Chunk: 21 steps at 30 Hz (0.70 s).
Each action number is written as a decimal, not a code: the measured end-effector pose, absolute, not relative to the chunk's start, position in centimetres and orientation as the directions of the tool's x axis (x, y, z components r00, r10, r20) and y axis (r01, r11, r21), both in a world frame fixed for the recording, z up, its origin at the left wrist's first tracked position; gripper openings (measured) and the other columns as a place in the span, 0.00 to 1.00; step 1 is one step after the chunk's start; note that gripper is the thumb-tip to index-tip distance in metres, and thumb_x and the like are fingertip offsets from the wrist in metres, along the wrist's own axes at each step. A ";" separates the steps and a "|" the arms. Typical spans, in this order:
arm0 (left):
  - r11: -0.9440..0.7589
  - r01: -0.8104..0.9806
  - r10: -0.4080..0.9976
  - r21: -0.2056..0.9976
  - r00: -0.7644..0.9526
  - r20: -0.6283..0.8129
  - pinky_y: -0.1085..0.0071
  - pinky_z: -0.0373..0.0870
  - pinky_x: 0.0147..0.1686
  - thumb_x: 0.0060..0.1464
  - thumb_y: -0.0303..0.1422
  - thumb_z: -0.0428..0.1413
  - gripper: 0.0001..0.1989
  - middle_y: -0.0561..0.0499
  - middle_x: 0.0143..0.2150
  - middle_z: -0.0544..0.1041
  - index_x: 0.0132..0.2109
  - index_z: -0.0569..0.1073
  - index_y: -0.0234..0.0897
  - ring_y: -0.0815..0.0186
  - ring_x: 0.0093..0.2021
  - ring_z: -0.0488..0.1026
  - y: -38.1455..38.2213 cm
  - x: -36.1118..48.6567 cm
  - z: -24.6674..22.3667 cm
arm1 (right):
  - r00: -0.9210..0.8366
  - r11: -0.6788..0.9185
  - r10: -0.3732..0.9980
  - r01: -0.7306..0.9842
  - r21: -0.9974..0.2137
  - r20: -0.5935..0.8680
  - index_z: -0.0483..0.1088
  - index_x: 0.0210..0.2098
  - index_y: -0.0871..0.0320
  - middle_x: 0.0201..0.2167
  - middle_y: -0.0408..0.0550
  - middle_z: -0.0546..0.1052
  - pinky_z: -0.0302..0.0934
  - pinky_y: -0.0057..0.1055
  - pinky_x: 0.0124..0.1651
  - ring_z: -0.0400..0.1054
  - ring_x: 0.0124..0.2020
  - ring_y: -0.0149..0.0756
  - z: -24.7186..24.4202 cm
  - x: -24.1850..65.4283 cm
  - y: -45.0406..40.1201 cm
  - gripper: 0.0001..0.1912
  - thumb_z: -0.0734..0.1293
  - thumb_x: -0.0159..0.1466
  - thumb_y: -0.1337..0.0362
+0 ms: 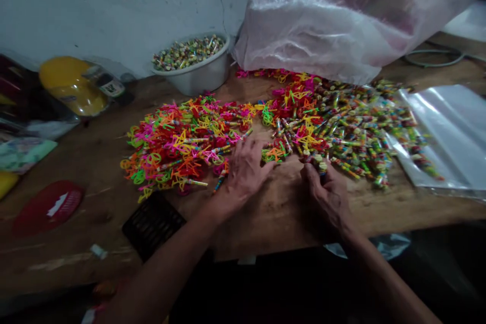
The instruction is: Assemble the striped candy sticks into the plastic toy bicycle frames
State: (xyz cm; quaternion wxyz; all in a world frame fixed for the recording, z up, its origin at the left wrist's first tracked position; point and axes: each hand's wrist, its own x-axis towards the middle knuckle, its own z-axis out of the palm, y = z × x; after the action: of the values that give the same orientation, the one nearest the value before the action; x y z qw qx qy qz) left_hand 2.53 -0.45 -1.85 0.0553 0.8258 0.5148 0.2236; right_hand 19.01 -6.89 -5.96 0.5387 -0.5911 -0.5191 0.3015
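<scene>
My left hand lies palm down at the right edge of a heap of bright plastic pieces, thumb apart and fingers stretched, touching the heap. Pink, yellow, green and orange pieces are mixed there with slim wrapped tubes. My right hand is closed around a small bunch of candy tubes, whose pale ends poke out above the thumb. Just beyond it spreads a pile of similar colourful tubes. Between both hands lie a few green and orange plastic pieces.
A white basin full of small tubes stands by the wall. A large clear plastic bag slumps at the back. Flat clear bags lie right. On the left are a black basket, a red lid-like disc and a yellow object.
</scene>
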 end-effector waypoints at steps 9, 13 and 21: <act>-0.367 0.771 0.930 0.520 0.318 0.184 0.65 0.66 0.43 0.48 0.29 0.58 0.05 0.48 0.37 0.74 0.34 0.72 0.35 0.62 0.40 0.71 2.2 4.0 -0.8 | 0.229 0.107 0.954 0.337 -0.935 0.192 0.69 0.38 0.58 0.25 0.41 0.67 0.56 0.25 0.29 0.59 0.25 0.29 -6.0 19.5 -6.8 0.11 0.60 0.64 0.58; 0.022 0.406 0.956 0.914 0.259 -0.138 0.72 0.67 0.30 0.48 0.34 0.58 0.10 0.52 0.30 0.73 0.37 0.68 0.35 0.69 0.29 0.71 1.5 2.7 -0.2 | 0.254 0.116 0.946 0.314 -0.942 0.201 0.69 0.35 0.57 0.25 0.41 0.68 0.56 0.25 0.29 0.61 0.25 0.29 -5.6 19.8 -6.9 0.09 0.62 0.63 0.59; 0.364 0.125 0.820 0.923 0.427 -0.381 0.77 0.66 0.20 0.52 0.37 0.57 0.13 0.51 0.28 0.72 0.39 0.71 0.31 0.72 0.23 0.71 -2.1 3.4 -1.1 | 0.141 0.149 0.967 0.370 -0.917 0.214 0.70 0.35 0.53 0.29 0.43 0.73 0.59 0.28 0.30 0.65 0.27 0.32 -4.0 19.0 -7.0 0.07 0.61 0.63 0.61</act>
State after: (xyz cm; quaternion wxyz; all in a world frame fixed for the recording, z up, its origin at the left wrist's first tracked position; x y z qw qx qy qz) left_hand 3.42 -2.07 -1.11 0.6788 0.5025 0.4702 0.2560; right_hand 18.97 -7.05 -4.05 0.4881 -0.5762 -0.5799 0.3056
